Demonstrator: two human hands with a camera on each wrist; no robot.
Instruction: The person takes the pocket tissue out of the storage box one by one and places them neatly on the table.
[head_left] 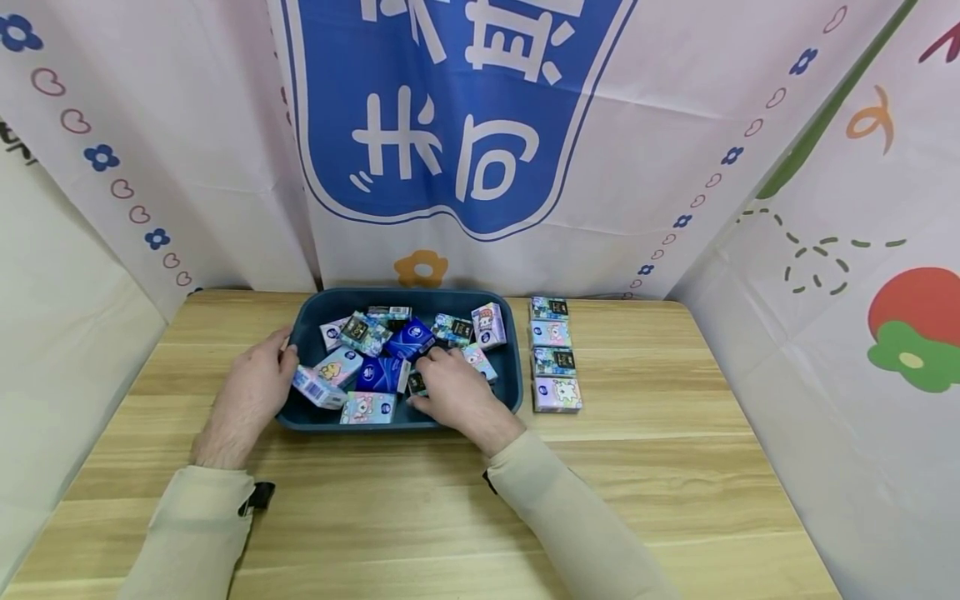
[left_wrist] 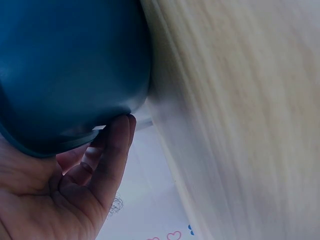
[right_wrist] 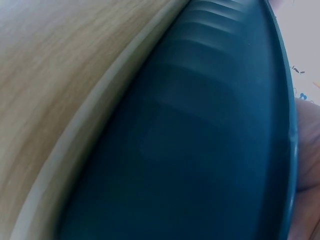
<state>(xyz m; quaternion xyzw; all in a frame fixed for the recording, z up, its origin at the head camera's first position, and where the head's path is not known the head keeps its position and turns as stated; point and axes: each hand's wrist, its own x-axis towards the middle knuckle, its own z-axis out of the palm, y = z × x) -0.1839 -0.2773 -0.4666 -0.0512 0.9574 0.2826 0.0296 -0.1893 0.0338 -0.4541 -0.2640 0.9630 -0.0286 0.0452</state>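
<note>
A dark teal plastic basin (head_left: 397,427) holds several small tissue packs, among them a blue one (head_left: 381,375) and a pastel one (head_left: 369,408). At its left end my left hand (head_left: 258,379) grips the rim, the fingers bent against the outer wall in the left wrist view. My right hand (head_left: 457,387) reaches down into the basin's right half. Its thumb and fingers lie either side of a dark flowered tissue pack (head_left: 416,383), mostly covered by the hand. In the right wrist view, the basin's wall (right_wrist: 200,125) hides the fingers.
To the right of the basin, a column of several tissue packs (head_left: 555,362) lies on the wooden table (head_left: 645,467). Behind the table hangs a white printed cloth (head_left: 600,250) with a blue emblem. More cloth borders both sides.
</note>
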